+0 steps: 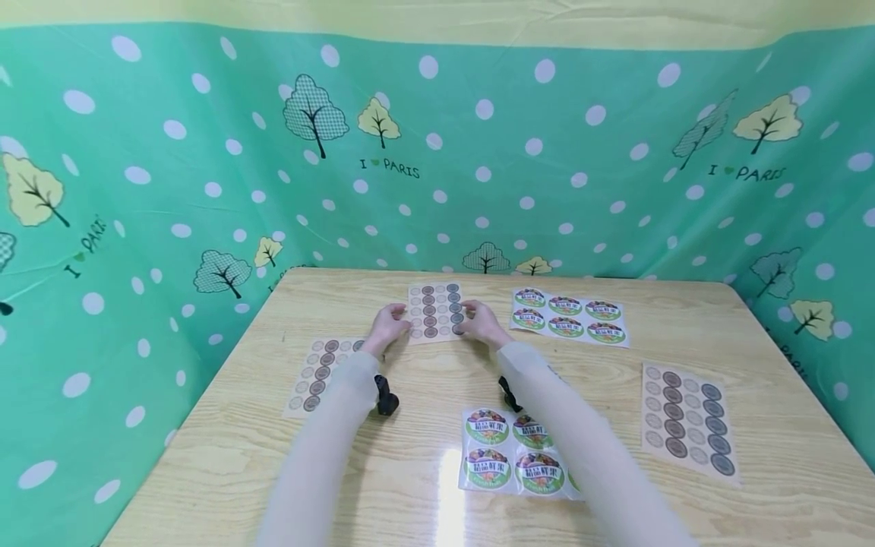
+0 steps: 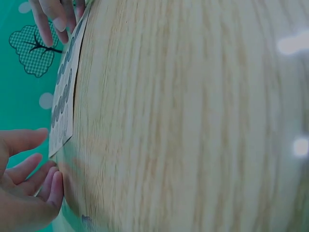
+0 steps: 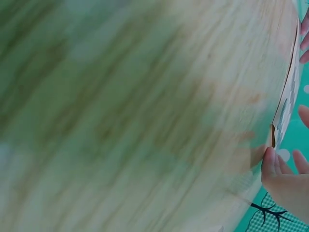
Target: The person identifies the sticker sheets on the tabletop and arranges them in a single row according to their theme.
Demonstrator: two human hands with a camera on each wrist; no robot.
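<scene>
A small sheet of round stickers (image 1: pixel 436 313), in pale and dark columns, lies near the table's back edge between the two hands. At its left edge is the left hand (image 1: pixel 390 328), fingers loosely bent. In the left wrist view a gap shows between that hand's thumb and fingers (image 2: pixel 30 181), close to the sheet's near corner. On the opposite side the right hand (image 1: pixel 482 323) touches the sheet's right edge with its fingers spread. The right wrist view shows a fingertip of the right hand (image 3: pixel 285 181) at a slightly raised corner of the sheet.
A similar coin-patterned sheet (image 1: pixel 321 374) lies left, partly under the left forearm, and another (image 1: pixel 690 422) lies right. Fruit-label sheets rest at the back right (image 1: pixel 569 317) and front (image 1: pixel 487 448), the front one partly covered by the right forearm. A green curtain (image 1: pixel 437 152) hangs behind.
</scene>
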